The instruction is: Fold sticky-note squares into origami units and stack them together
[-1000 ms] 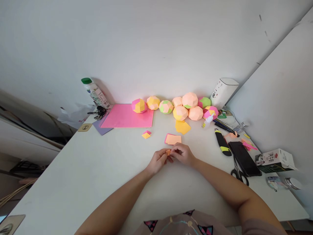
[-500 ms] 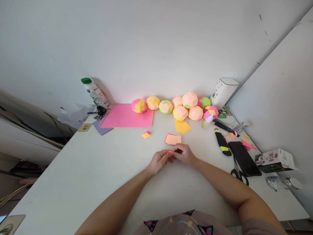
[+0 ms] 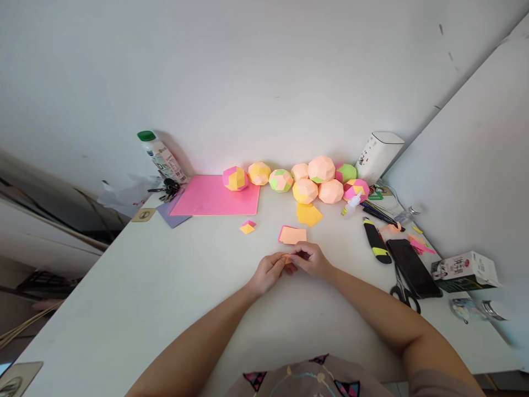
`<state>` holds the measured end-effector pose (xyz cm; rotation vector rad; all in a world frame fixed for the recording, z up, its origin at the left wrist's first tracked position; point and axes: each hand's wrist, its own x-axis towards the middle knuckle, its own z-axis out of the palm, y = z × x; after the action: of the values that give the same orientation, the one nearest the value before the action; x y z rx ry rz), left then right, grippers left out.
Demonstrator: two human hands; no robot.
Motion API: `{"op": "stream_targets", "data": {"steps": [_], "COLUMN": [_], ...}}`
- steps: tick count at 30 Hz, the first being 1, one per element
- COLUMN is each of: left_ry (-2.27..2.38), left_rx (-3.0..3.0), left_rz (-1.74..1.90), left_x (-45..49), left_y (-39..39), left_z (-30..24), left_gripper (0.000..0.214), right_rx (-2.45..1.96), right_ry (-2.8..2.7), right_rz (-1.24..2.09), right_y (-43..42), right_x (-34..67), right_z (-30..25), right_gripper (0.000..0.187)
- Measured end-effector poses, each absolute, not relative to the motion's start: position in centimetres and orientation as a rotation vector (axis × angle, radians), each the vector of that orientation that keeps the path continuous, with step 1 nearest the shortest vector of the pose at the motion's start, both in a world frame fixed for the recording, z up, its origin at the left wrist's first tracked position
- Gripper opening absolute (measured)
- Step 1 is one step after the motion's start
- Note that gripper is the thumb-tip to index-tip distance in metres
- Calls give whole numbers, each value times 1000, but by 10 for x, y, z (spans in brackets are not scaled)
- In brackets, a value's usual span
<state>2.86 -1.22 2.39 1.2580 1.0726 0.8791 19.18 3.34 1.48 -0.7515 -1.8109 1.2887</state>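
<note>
Over the white table [image 3: 173, 298], my left hand [image 3: 268, 272] and my right hand [image 3: 313, 260] meet, fingertips pinched on a small piece of orange paper [image 3: 286, 258]. Most of that piece is hidden behind the fingers. Just beyond the hands lie stacked peach and pink paper slips [image 3: 293, 236]. To their left rests a small folded pink and yellow paper piece [image 3: 248, 226]. Yellow paper sheets [image 3: 309, 215] lie farther back, in front of a row of faceted paper balls [image 3: 305, 191] in peach, yellow, green and pink.
A pink sheet stack [image 3: 215, 201], keys [image 3: 169, 190] and a green-capped bottle [image 3: 161, 157] stand at the back left. On the right are a glue bottle [image 3: 351, 204], a utility knife [image 3: 377, 241], scissors [image 3: 404, 293], a phone [image 3: 414, 267] and a milk carton [image 3: 465, 271].
My fingers have shifted very slightly around the small orange paper. Everything else on the table stays where it was.
</note>
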Motion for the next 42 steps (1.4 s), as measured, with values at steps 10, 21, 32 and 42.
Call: {"op": "stream_targets", "data": {"steps": [10, 21, 32, 42], "left_ry": [1088, 1014, 1188, 1156], "left_rx": [1285, 1313, 1210, 1188], "left_rz": [850, 875, 957, 949], "left_x": [28, 28, 31, 31], "left_y": [-12, -12, -11, -11], "left_z": [24, 24, 17, 18], "left_gripper": [36, 37, 30, 27], "right_rx": [-711, -734, -848, -920], "right_ry": [-1850, -1829, -1691, -1691], "right_rz": [1165, 1348, 1525, 1527], "right_y": [32, 36, 38, 39], "right_x": [190, 193, 195, 195], "right_z": [20, 14, 22, 23], "right_gripper": [21, 14, 18, 22]}}
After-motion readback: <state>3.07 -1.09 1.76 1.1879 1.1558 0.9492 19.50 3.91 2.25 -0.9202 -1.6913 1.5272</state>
